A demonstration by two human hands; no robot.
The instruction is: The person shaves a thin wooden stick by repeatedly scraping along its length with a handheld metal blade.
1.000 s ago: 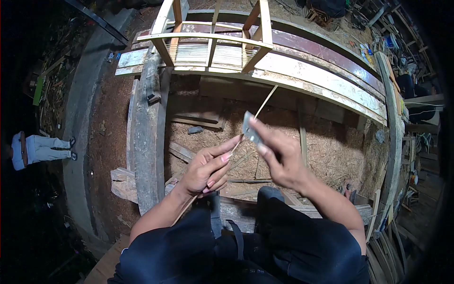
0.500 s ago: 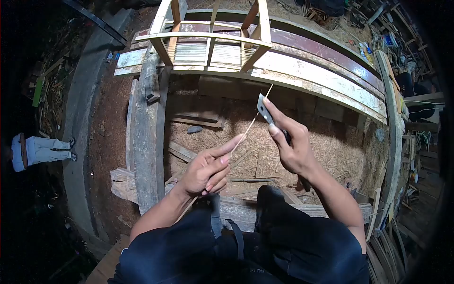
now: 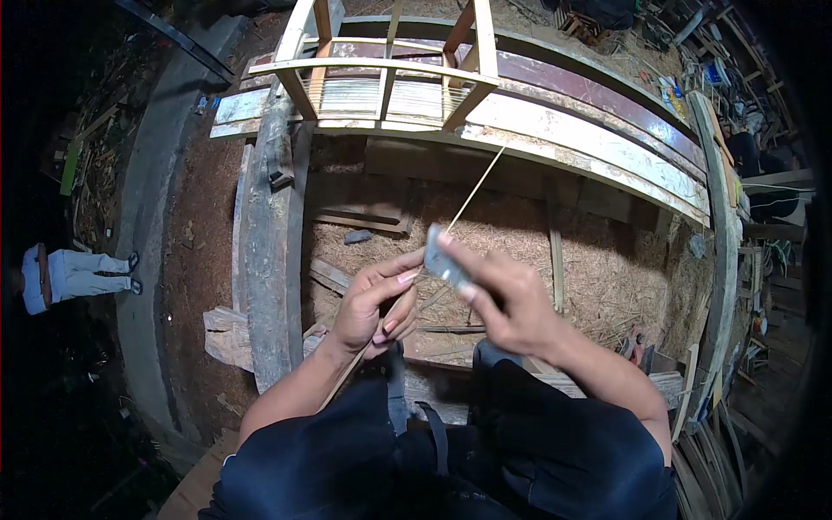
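Observation:
A thin pale strip [image 3: 474, 191] runs diagonally from near the bench edge down through my left hand [image 3: 373, 303], whose fingers are pinched round it. Its lower end passes beneath my left wrist toward my lap. My right hand [image 3: 513, 299] grips a flat grey metal blade [image 3: 443, 256], slightly blurred, which lies against the strip just beyond my left fingertips. The blade's handle is hidden by my right hand.
Ahead, a wooden frame [image 3: 387, 65] stands on a plank bench [image 3: 589, 155]. Thick beams [image 3: 270, 251] flank the shavings-covered ground [image 3: 511, 227]. Cut wood lies at the lower right [image 3: 706, 459]. A person [image 3: 74, 273] is at the far left.
Half a second ago the blade was farther up the strip; my right hand has since brought it down and left, close to my left fingers. My left hand has shifted slightly.

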